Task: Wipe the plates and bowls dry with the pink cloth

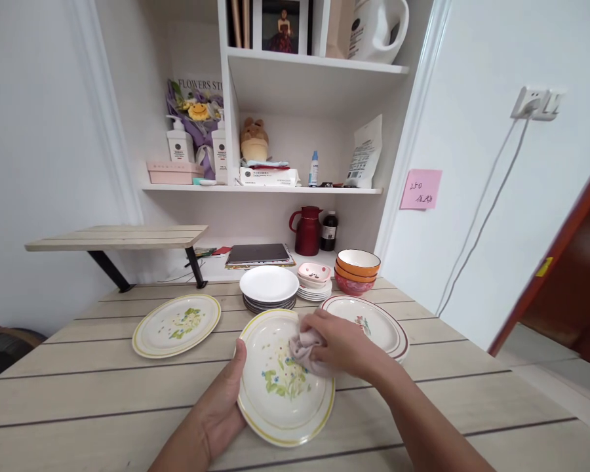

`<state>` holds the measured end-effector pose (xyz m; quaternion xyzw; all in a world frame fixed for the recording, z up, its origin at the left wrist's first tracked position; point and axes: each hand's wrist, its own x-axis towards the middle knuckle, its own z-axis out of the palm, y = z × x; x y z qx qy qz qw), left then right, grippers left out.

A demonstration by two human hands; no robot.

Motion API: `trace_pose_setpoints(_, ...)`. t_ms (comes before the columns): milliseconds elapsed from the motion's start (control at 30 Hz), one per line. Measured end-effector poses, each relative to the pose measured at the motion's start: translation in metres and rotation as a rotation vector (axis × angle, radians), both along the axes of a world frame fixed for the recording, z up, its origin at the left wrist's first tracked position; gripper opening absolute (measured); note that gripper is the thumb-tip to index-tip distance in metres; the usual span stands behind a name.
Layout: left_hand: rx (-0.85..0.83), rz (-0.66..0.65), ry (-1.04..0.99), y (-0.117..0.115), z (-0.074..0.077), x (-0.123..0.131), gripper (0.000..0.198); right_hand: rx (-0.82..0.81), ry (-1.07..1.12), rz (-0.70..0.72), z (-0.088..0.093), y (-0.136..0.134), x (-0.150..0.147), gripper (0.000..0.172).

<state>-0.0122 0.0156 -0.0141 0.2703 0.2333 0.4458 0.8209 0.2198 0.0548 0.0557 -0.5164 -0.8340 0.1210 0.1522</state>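
A white oval plate (260, 406) with a yellow rim and a green leaf pattern is tilted up in front of me. My left hand (223, 406) grips its left edge, thumb near the rim and fingers hidden underneath. Bunched in my right hand (337, 341) is a pale cloth (305, 347), pressed against the right part of the plate's face. A similar yellow-rimmed plate (177, 326) lies flat on the table to the left. Behind my right hand is an oval plate with a dark red rim (368, 321), partly covered by the hand.
At the back stand a stack of white plates (269, 285), small dishes (314, 274) and stacked orange bowls (358, 263). Behind them are a closed laptop (258, 254), a red jug (308, 231) and a dark bottle (329, 231). A raised wooden stand (118, 238) occupies the left.
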Motion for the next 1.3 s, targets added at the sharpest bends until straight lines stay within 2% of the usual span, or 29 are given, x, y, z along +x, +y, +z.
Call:
trace_pose_setpoints(233,-0.002,0.049,0.0,-0.001,0.0,0.003,0.073,0.317,0.114,-0.107,-0.024,0.011,-0.033,0.043)
trace_pose_setpoints(333,-0.011,0.049,-0.002,0.0,-0.002,0.003,0.071,0.359,0.181,-0.063,-0.03,0.01,-0.05,0.05)
trace_pose_setpoints(400,-0.022,0.06,0.001,0.0,-0.003,0.003,0.07,0.343,0.219,0.09,-0.031,0.004,-0.062,0.055)
trace_pose_setpoints(467,-0.034,0.081,-0.007,0.0,-0.003,0.003,0.07,0.298,0.228,0.308,-0.031,-0.006,-0.072,0.055)
trace_pose_setpoints(567,-0.048,0.092,-0.041,-0.001,0.001,0.003,0.075,0.203,0.198,0.546,-0.025,-0.022,-0.075,0.039)
trace_pose_setpoints(700,-0.026,0.091,0.009,-0.005,0.005,0.006,0.083,0.009,0.08,0.815,-0.015,-0.033,-0.055,0.027)
trace_pose_setpoints(767,0.005,0.108,0.034,-0.006,0.005,0.007,0.083,-0.101,-0.005,0.862,-0.009,-0.03,-0.039,0.026)
trace_pose_setpoints(833,0.028,0.081,0.005,-0.005,0.004,0.007,0.077,-0.181,-0.075,0.757,-0.003,-0.025,-0.022,0.028)
trace_pose_setpoints(900,0.038,0.031,-0.042,-0.004,0.002,0.005,0.071,-0.174,-0.095,0.542,0.001,-0.018,-0.007,0.03)
trace_pose_setpoints(1000,0.021,0.014,-0.036,-0.001,0.0,0.002,0.069,-0.019,-0.015,0.185,0.003,-0.006,0.006,0.03)
trace_pose_setpoints(1067,-0.001,0.014,-0.01,0.0,0.0,0.0,0.068,0.101,0.046,0.024,-0.001,0.002,0.006,0.036)
trace_pose_setpoints(1167,-0.014,0.016,0.005,0.001,-0.001,-0.001,0.069,0.231,0.087,-0.043,-0.014,0.011,-0.007,0.042)
trace_pose_setpoints(1300,-0.005,0.043,-0.014,0.0,-0.002,0.0,0.069,0.372,0.152,0.021,-0.029,0.014,-0.041,0.039)
